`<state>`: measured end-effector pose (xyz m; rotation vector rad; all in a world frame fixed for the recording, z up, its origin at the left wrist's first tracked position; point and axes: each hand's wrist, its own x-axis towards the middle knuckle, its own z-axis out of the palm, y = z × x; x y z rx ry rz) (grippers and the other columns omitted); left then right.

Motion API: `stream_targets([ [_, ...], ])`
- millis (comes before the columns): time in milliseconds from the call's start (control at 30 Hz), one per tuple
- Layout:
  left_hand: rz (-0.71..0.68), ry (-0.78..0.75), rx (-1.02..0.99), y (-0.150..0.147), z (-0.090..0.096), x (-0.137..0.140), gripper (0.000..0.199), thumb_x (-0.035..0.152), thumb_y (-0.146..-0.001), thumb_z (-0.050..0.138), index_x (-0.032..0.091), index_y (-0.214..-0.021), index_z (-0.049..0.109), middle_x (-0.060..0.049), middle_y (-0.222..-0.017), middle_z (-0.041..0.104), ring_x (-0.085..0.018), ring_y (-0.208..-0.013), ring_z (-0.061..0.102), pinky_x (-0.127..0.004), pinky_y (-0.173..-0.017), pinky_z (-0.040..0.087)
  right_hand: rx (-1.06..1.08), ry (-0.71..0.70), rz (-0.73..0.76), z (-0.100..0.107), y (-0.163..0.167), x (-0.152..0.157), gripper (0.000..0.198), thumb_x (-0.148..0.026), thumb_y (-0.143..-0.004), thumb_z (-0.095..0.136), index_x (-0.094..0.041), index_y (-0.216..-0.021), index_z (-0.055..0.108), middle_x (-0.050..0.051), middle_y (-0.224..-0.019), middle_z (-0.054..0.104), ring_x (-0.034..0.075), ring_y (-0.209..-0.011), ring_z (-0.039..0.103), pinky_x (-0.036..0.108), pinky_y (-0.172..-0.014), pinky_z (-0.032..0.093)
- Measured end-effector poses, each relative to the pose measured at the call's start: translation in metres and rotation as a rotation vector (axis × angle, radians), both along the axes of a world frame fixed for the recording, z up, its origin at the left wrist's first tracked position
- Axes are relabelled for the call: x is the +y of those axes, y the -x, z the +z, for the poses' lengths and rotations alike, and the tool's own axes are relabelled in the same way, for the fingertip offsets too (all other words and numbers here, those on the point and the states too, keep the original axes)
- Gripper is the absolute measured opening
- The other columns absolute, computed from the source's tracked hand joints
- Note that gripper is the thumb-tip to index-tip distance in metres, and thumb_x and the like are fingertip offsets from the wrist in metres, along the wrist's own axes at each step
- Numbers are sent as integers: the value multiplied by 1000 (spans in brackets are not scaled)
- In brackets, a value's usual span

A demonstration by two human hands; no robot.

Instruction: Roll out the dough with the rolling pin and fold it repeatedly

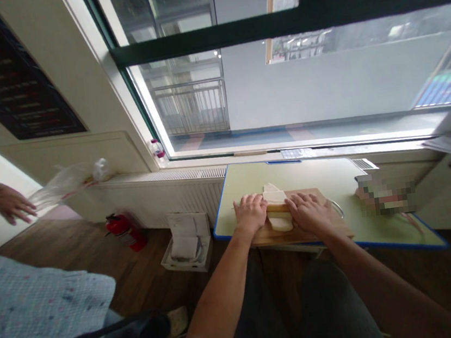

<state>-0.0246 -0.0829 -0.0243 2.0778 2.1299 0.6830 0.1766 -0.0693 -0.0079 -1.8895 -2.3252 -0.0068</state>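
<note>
A pale sheet of dough (281, 222) lies on a wooden cutting board (315, 232), extending in front of and behind a rolling pin (277, 207) laid across it. My left hand (252, 211) rests on the pin's left end, its fingers curved over the wood. At the other end my right hand (308, 211) presses down in the same way. Both palms hide the pin's ends; only its middle shows. The board's metal handle (337, 208) sticks out on the right, behind my right hand.
The board stands on a light green table (243, 180) with a blue edge, below a window. A blurred-out object (387, 193) is at its right. Left stand a fire extinguisher (125, 232) and a white box (188, 250). Another person's hand (10, 203) is near a plastic bag (66, 180).
</note>
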Motion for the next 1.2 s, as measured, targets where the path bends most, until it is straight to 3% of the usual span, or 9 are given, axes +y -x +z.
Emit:
stream_targets([
  [100, -6, 26, 7, 1, 8, 11, 39, 50, -109, 44, 32, -125, 75, -3, -146, 72, -29, -138, 57, -65, -127, 33, -20, -2, 78, 9, -4, 10, 41, -40, -111, 43, -33, -141, 71, 11, -152, 66, 35, -142, 52, 60, -117, 38],
  [200, -70, 54, -15, 8, 8, 3, 32, 48, -100, 60, 31, -122, 75, -3, -141, 73, -29, -135, 58, -57, -123, 39, 29, -25, 122, 3, -14, 2, 38, -40, -107, 52, -34, -139, 72, 8, -151, 68, 32, -142, 53, 51, -117, 39],
  [400, -73, -28, -10, 11, 16, -17, 27, 25, -93, 61, 29, -115, 76, -4, -128, 76, -27, -129, 60, -53, -123, 35, 102, -93, 64, -3, -28, -16, 37, -36, -103, 56, -27, -134, 73, 10, -140, 74, 32, -132, 62, 49, -112, 41],
  [533, -47, -115, -36, 5, 23, -36, 23, 25, -92, 63, 29, -110, 76, -4, -120, 78, -26, -123, 62, -48, -119, 39, 129, -189, 87, -4, -31, -29, 33, -35, -103, 57, -27, -130, 74, 8, -130, 78, 30, -123, 66, 43, -107, 43],
  [700, -45, -41, -55, 4, 12, -57, 19, 34, -90, 68, 30, -106, 77, -1, -119, 80, -25, -120, 65, -44, -111, 48, 127, -147, 39, -13, -27, -47, 33, -37, -101, 56, -31, -126, 77, 4, -136, 76, 31, -132, 61, 45, -109, 44],
  [833, -39, -50, -84, 1, 4, -53, 32, 44, -103, 56, 33, -126, 75, 1, -143, 75, -25, -138, 60, -54, -125, 39, 68, -189, 29, -13, -17, -46, 38, -45, -109, 46, -37, -128, 77, -1, -152, 69, 30, -145, 53, 50, -116, 38],
  [933, -12, -75, -57, -2, 1, -42, 43, 49, -110, 44, 31, -138, 72, -4, -155, 68, -29, -149, 52, -65, -130, 30, -32, -216, -8, -14, -10, -36, 44, -41, -112, 40, -35, -142, 71, 2, -161, 62, 31, -150, 48, 54, -120, 34],
  [1033, 8, -85, 7, -4, 3, -28, 46, 51, -111, 40, 30, -137, 72, -8, -157, 66, -32, -151, 50, -69, -129, 28, -120, -208, -15, -16, -7, -21, 48, -38, -112, 40, -32, -153, 64, 6, -166, 57, 34, -152, 47, 56, -118, 36],
  [1200, 43, -55, 57, -4, 10, -6, 42, 47, -111, 41, 31, -132, 73, -7, -157, 66, -30, -145, 56, -71, -129, 29, -183, -166, 52, -12, -5, 0, 47, -32, -112, 41, -31, -153, 65, 8, -164, 58, 37, -151, 49, 59, -118, 38],
])
